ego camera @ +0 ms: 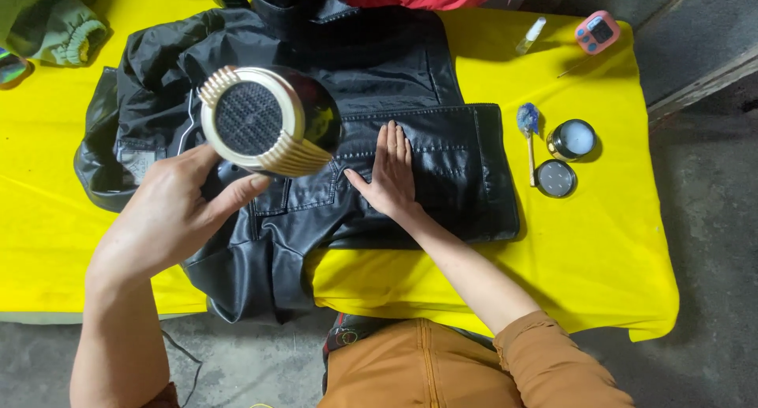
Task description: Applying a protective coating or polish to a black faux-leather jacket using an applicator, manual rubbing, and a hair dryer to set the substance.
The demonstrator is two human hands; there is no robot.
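Note:
A black leather jacket (410,84) lies spread over a table covered with a yellow cloth (600,250). My left hand (170,210) grips a hair dryer (264,122) with a gold-ribbed rear grille and black body, held above the jacket's left side with its back end facing the camera. Flat on the jacket's lower front panel rests my right hand (388,175), fingers together and pointing away from me, holding nothing.
Right of the jacket sit an open round tin (572,138), its lid (556,178) and a small brush with a blue tip (527,131). A pink timer (597,32) and a small clear bottle (530,35) lie at the back right. Green cloth (55,25) is bunched at back left.

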